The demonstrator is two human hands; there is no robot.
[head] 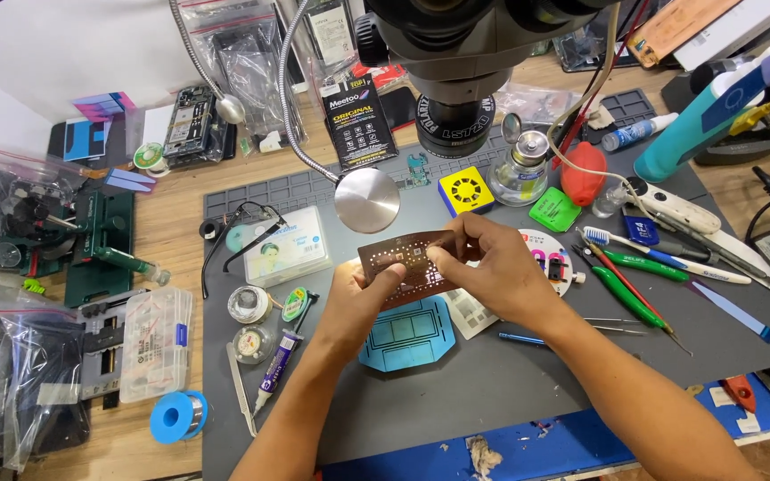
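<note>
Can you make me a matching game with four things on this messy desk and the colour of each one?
Things:
1. thin perforated metal stencil plate held in both hands
2. square box with a round fan grille
3. solder spool by the desk's front edge
4. soft rubber bulb blower

Colours:
A. red
B. blue
C. coppery brown
D. yellow

Pairs: 1-C, 2-D, 3-B, 4-A

A wooden desk [180,223] under a grey work mat [492,383].
</note>
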